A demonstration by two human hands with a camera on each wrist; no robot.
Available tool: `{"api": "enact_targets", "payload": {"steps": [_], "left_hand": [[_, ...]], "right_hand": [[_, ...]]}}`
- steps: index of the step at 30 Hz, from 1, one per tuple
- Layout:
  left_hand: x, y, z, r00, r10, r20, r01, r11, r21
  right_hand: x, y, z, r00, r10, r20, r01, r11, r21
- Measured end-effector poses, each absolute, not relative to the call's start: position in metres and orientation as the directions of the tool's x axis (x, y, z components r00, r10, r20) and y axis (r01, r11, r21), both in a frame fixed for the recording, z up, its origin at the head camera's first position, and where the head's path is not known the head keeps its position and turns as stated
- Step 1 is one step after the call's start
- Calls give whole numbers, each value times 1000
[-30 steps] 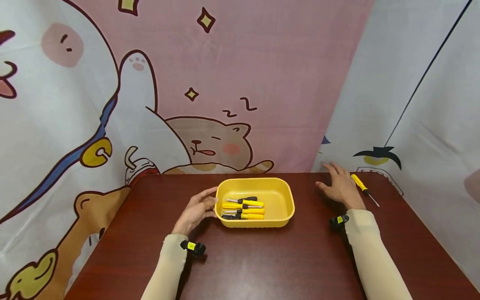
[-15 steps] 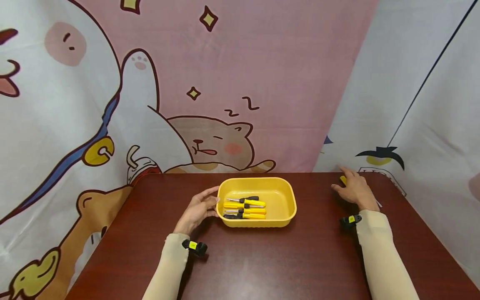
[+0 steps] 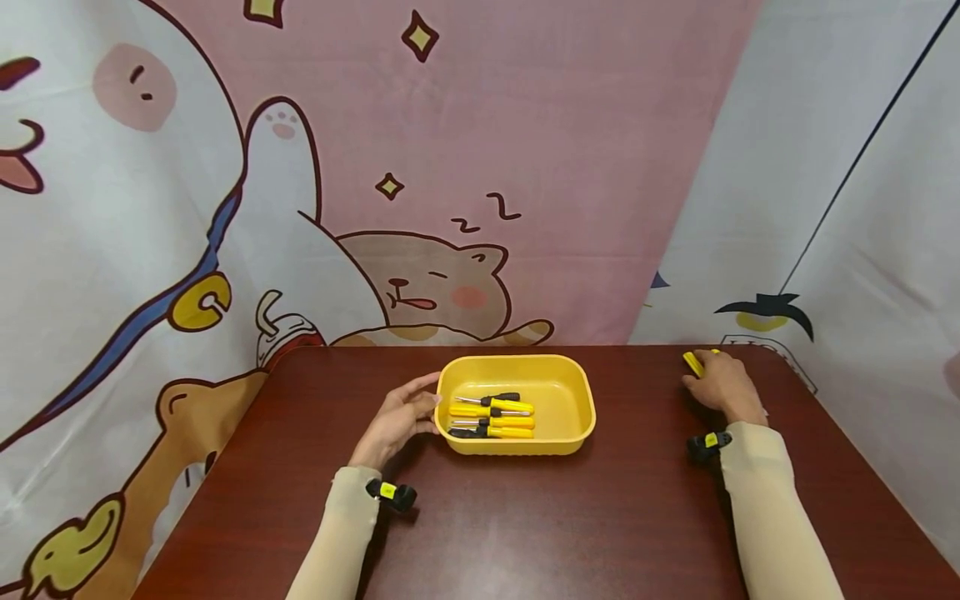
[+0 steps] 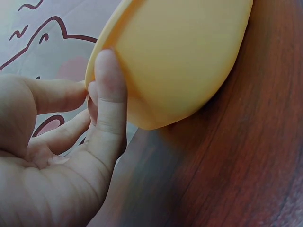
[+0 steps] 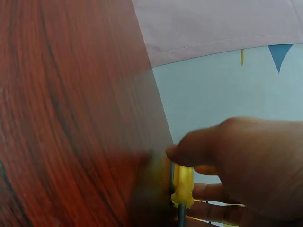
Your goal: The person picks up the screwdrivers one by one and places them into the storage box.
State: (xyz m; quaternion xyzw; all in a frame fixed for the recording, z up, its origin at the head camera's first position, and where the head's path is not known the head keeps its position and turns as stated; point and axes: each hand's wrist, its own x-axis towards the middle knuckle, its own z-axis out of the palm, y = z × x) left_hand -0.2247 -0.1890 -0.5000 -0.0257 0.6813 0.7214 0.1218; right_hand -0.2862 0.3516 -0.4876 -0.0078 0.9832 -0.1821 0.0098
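A shallow yellow plastic tray [image 3: 558, 400] stands on the table, holding several screwdrivers [image 3: 512, 432] with yellow and black handles in its left half. My left hand [image 3: 393, 422] holds the tray's left end. In the left wrist view, the thumb [image 4: 110, 78] lies against the wall and a fingertip meets the rim. At the table's far right, my right hand [image 3: 723, 387] grips another screwdriver [image 3: 693, 363] by its yellow handle. The right wrist view shows the thumb on that handle [image 5: 182, 182]; part of the screwdriver is hidden behind the hand.
The dark red wooden table [image 3: 510, 517] ends at a cartoon-printed cloth [image 3: 585, 208] hanging behind it. Another stretch of pale cloth [image 3: 885, 350] borders the right side. A small black camera [image 3: 705, 447] is strapped to the right wrist, another [image 3: 393, 495] to the left.
My right hand has moved right onto the screwdriver lying there and closed its fingers on the handle. The left hand stays at the tray, and the view has shifted slightly.
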Motion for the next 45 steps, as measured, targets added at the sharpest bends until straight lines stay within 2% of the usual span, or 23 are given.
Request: {"api": "enact_targets", "payload": {"steps": [6,35,45], "left_hand": [[-225,-188,-500,-968,137,-210,-217,-43,975],[-224,-189,-499,-967,145,-208,-218,-54,975],[-225,-190,-501,-968,142,-205,-214,-49,976]], "right_hand": [[-286,354,-487,-999,20,-25,27,936,-351],[-291,355,-489,-998,53,-15,55,912,-406],[-293,350,-486,-1000,24,17,14,895,-446]]}}
